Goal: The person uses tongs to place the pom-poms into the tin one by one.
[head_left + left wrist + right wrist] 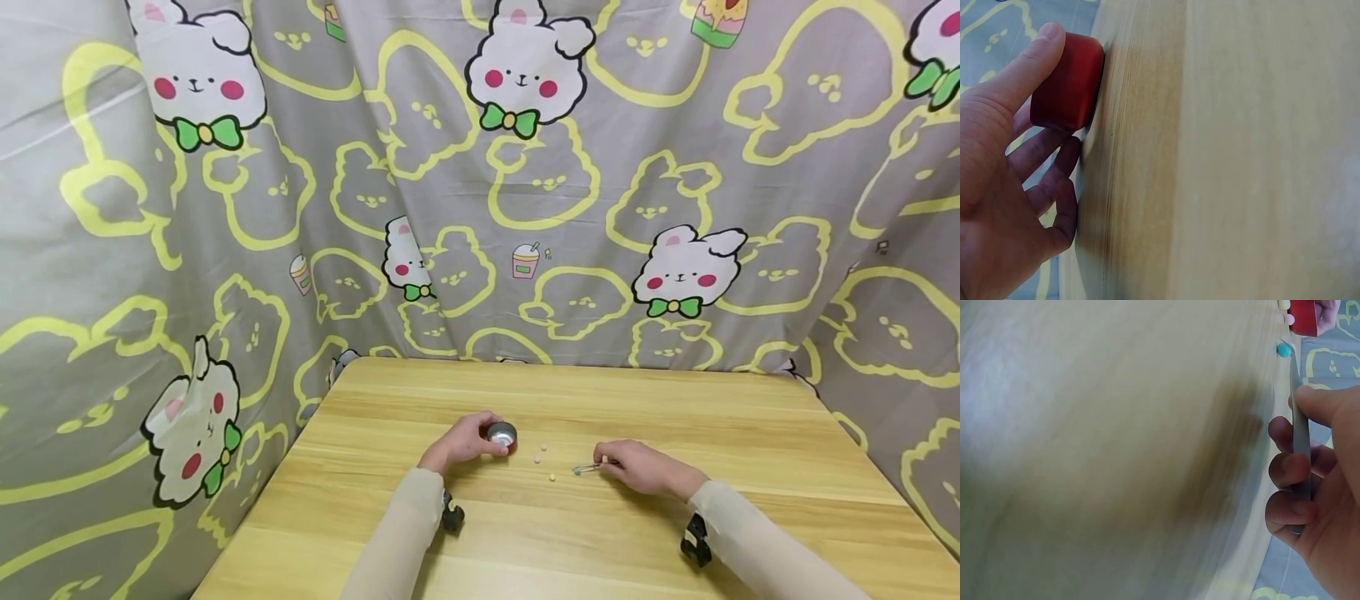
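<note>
Tweezers [592, 467] are gripped in the right hand [643, 468], with the thumb laid along the metal and the fingers curled round it. A blue-green bead [1283, 349] is met at the tips, low over the wooden table [675, 400]; whether it is nipped between them or merely touched cannot be made out for certain. The bead is thus placed beyond the fingers, at the far end of the tweezers, on the side facing the left hand [467, 439]. By that left hand a small red tin [1069, 81] is grasped between the thumb and a finger, while the other fingers are loosely bent beside it. The tin's silvery inside is shown to the head view. Between tin and tweezers, loose beads are spread on the wood: two pink beads [537, 460], nearer the tin, and a yellow bead [552, 477], closer to the person. Pale sleeves [397, 533] are worn on both arms, and a black device [452, 512] is fixed at each wrist. Behind and beside the table a grey curtain [465, 200] is hung, printed with yellow outlines, white animal faces with green bows, and drinks; the mark beside one printed cup [526, 263] is too small to be read.
</note>
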`<state>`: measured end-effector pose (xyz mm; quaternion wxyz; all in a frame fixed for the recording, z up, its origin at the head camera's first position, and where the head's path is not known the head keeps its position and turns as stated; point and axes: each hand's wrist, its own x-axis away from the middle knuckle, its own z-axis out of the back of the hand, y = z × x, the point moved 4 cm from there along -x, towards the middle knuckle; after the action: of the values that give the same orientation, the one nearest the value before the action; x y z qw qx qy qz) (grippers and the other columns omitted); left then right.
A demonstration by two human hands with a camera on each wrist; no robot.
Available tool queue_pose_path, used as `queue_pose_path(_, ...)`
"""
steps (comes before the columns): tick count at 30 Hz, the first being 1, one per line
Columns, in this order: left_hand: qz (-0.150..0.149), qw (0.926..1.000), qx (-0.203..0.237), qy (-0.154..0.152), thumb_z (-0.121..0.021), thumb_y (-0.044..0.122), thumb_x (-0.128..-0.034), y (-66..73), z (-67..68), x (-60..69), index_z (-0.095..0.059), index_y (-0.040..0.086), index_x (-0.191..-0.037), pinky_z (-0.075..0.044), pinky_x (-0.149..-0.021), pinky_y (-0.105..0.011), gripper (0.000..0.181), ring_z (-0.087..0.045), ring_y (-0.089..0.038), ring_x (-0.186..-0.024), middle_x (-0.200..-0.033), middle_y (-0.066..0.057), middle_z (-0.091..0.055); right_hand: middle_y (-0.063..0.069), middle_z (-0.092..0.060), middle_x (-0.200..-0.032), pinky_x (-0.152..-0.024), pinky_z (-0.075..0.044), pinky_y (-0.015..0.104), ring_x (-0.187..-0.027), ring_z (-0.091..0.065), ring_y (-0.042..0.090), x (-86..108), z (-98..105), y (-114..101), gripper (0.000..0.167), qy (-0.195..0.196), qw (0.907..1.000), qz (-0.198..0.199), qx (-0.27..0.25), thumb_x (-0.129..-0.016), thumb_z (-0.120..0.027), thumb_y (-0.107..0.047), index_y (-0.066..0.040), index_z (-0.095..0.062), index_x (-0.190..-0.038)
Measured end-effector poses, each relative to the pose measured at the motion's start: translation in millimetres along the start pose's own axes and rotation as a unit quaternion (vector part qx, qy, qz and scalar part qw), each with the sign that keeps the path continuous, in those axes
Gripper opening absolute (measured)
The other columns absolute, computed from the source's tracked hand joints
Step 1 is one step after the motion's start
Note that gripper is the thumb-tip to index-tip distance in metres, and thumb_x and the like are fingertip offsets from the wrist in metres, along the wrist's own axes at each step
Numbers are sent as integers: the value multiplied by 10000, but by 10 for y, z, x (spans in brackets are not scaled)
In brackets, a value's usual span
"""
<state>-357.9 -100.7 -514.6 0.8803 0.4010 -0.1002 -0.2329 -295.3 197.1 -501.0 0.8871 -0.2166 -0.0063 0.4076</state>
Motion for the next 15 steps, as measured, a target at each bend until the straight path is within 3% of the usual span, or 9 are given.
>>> queue_pose_path(15, -37, 10000, 37, 16, -794, 248, -777, 27, 0, 5, -624, 121, -1130, -429, -836, -337, 413, -549, -151, -944, -1011, 31, -608, -102, -569, -859, -652, -436, 288, -743, -499, 45, 6, -18, 100, 75, 187, 9998, -45, -87, -966, -539, -129, -192, -580, -970)
